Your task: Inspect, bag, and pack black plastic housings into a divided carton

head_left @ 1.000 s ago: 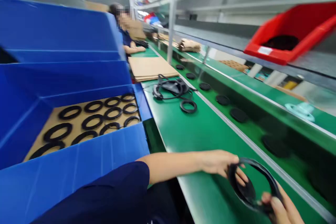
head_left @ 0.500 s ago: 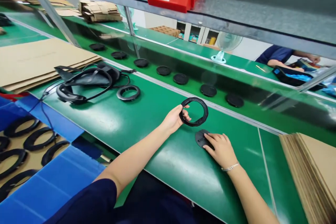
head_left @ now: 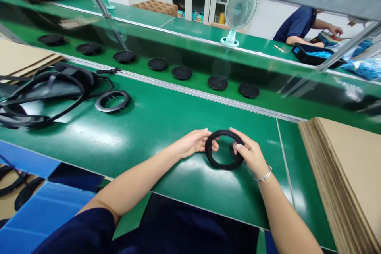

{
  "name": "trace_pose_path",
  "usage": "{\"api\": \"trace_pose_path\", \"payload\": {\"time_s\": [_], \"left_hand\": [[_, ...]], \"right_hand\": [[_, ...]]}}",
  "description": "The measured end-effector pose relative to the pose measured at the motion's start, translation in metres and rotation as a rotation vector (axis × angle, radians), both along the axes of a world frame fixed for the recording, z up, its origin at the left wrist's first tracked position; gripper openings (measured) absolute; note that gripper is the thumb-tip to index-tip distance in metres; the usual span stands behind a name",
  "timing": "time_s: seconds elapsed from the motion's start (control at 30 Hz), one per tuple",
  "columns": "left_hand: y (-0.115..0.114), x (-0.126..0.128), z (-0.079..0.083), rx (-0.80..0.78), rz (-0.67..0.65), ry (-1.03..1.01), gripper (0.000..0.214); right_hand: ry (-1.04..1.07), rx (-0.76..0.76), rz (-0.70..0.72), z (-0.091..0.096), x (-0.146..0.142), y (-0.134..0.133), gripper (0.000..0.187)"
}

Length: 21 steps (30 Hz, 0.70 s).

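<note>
A black ring (head_left: 222,165), padded-looking, is held up above the green table in front of me. My left hand (head_left: 193,144) is at its left side, with curled fingers reaching behind the rim and showing through the hole. On the opposite side, my right hand (head_left: 252,154) grips the rim, thumb in front and forefinger behind the top. A small dark piece (head_left: 232,150) shows through the hole by the right thumb; it may be the flat disc, but most of it is hidden.
Black round discs (head_left: 157,64) stand in a row behind the metal rail. To the left lie a grey-black ring (head_left: 112,101) and a strapped black headset (head_left: 65,83). Cardboard sheets (head_left: 342,174) are stacked at right. A person (head_left: 297,25) works across the bench near a fan (head_left: 239,12).
The ring has come down and toward my right hand, which has left the tabletop and now grips it. The dark disc no longer lies on the table. My view has shifted rightward.
</note>
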State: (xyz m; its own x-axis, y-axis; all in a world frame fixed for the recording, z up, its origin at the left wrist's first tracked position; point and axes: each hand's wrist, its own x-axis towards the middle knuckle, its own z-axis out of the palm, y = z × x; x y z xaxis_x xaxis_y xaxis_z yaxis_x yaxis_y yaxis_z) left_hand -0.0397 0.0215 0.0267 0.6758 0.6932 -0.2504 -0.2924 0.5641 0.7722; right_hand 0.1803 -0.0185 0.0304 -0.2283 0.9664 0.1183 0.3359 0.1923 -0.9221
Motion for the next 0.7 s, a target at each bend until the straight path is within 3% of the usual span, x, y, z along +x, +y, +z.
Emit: {"api": "trace_pose_path", "payload": {"time_s": [0.07, 0.1, 0.17, 0.27, 0.33, 0.47, 0.6, 0.7], "left_hand": [[-0.002, -0.001, -0.002, 0.037, -0.186, 0.084, 0.061], [-0.002, -0.001, -0.003, 0.056, -0.214, 0.119, 0.058], [0.0, -0.001, -0.006, 0.076, -0.105, 0.153, 0.049], [0.009, -0.003, -0.009, 0.058, 0.248, 0.108, 0.038], [0.015, -0.005, -0.01, 0.033, 0.396, 0.07, 0.032], [0.021, -0.008, -0.01, -0.024, 0.477, 0.031, 0.021], [0.023, -0.009, -0.011, -0.051, 0.526, 0.05, 0.027], [0.02, -0.008, -0.011, -0.031, 0.508, 0.07, 0.03]], "right_hand": [[-0.116, 0.022, 0.195, 0.004, 0.005, -0.001, 0.057], [-0.159, 0.021, 0.262, 0.004, 0.007, -0.001, 0.057], [-0.22, 0.028, 0.24, 0.0, 0.014, 0.003, 0.056], [-0.368, 0.088, -0.006, -0.009, 0.035, 0.011, 0.042], [-0.501, 0.08, -0.077, -0.013, 0.05, 0.014, 0.029], [-0.602, -0.038, 0.001, -0.016, 0.065, 0.012, 0.02], [-0.661, 0.027, 0.112, -0.016, 0.063, 0.01, 0.015], [-0.708, 0.099, 0.05, -0.016, 0.058, 0.01, 0.016]]}}
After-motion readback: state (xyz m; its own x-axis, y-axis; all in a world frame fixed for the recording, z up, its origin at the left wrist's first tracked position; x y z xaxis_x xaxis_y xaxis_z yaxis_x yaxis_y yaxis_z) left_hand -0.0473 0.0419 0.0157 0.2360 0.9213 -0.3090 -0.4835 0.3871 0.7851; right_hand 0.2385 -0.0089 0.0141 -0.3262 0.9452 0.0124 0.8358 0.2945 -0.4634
